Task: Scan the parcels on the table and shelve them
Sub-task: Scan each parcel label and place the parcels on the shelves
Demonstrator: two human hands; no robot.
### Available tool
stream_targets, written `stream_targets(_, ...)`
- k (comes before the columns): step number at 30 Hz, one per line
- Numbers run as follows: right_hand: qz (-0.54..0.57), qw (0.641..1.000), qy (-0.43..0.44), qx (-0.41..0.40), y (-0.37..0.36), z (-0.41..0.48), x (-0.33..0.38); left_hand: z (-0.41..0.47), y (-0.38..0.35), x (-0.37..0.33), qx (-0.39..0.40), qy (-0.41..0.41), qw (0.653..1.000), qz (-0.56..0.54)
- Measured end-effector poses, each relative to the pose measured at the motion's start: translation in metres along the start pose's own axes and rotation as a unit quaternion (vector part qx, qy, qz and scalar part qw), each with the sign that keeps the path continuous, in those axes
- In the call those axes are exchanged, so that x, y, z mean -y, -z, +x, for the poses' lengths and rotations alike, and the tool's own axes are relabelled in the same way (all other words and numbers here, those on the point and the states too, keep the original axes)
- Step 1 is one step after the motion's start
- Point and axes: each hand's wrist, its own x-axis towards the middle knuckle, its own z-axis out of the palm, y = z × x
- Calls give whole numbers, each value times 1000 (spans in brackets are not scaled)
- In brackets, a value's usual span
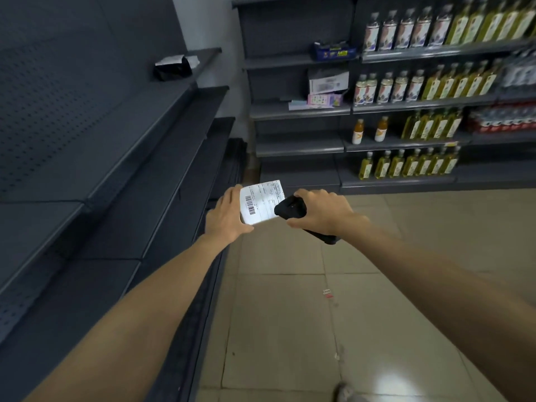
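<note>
Dark grey left-hand shelving (139, 158) runs down one side of the aisle, with a black parcel (174, 68) lying at the far end of an upper board. Across the end wall stands the back shelving (301, 111). Its right bays carry rows of bottles (435, 82), and a few stacked parcels (329, 81) sit toward the right end of a middle board in the left bay. Pale floor (290, 314) tiles stretch below; no table is in view.

Both bare arms reach forward over the floor, just beside the front edge of the left-hand shelving. The left hand (226, 216) grasps the held parcel (262, 203) by its left edge, fingers curled round it. This keeps the white label (266, 198) tipped up and uncovered. What lies under the label is hidden, so it may be a flat bag or a small box.

The right hand (322, 211) is clenched round a black scanner (290, 210), whose nose points at the label and overlaps its lower right part in this view. The barcode (250, 205) sits near the label's left edge, close to the left hand but clear of it, and that is likely why the grip is kept to the very margin.

The scan looks to be the step in hand. Standing this close to the boards should make the shelving that follows a short reach.
</note>
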Motion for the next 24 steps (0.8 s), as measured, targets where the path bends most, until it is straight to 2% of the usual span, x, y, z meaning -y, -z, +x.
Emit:
stream_targets(7,-15,1000,20,7,10,174,-67,168,-33,14,2,9,1000,-1)
stream_targets(13,-13,996,81,-32,61,363,-94,339,9,42,-67,50,997,6)
stream_targets(18,-25,988,146,-34,97,497,-72,438,61,89,-119,123,985,-11)
stream_targets(24,-38,969,239,-44,101,636,-7,525,115,190,-179,194,964,-15)
